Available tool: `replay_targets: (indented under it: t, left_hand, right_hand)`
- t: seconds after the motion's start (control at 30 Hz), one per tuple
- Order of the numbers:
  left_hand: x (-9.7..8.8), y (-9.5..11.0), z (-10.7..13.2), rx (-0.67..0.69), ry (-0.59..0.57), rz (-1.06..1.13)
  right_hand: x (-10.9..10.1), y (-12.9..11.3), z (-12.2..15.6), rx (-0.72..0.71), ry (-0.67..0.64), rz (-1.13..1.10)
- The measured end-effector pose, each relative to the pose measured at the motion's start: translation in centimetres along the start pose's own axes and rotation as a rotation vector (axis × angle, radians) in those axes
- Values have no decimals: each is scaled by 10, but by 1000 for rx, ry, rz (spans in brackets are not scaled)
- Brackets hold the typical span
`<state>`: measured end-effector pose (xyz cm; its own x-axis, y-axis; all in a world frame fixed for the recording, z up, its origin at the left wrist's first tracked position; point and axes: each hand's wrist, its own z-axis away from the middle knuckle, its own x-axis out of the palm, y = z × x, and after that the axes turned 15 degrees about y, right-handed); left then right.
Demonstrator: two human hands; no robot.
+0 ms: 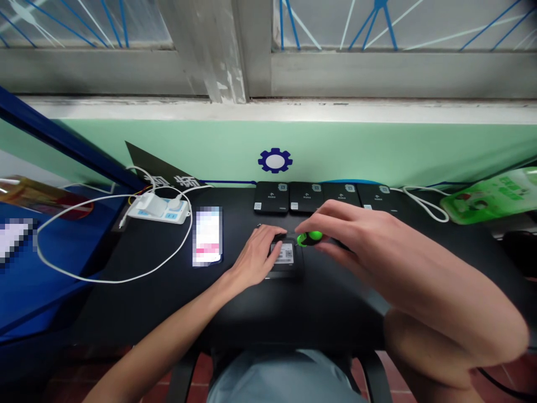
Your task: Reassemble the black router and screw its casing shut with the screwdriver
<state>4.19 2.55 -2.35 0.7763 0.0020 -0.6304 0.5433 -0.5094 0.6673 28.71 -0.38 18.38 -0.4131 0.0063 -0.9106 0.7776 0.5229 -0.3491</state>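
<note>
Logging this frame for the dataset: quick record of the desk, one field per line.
left hand: on a black device with a QR label
right hand: holds a green-and-black tool just beside that device
behind hands: row of black devices along the wall
left of hands: lit phone, screen blurred; power strip; white cable
far right: green bag
surface: black desk
</note>
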Motion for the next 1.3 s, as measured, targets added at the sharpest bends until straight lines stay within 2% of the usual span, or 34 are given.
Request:
replay_targets:
  t: [0.2,0.47,0.73,0.97,1.3]
  left_hand:
    - [0,0,-1,2,-3,3]
    - [-1,0,-1,-6,-26,0]
    - [0,-1,0,0,-6,5]
    - [0,0,0,12,-4,17]
    - [-2,1,-1,6,-17,13]
  right_hand:
    - [6,1,-3,13,-22,50]
    - [10,5,-3,65,21,121]
    - [2,-1,0,10,35,48]
    - [6,3,-2,-9,29,52]
    - [10,4,-2,59,70,165]
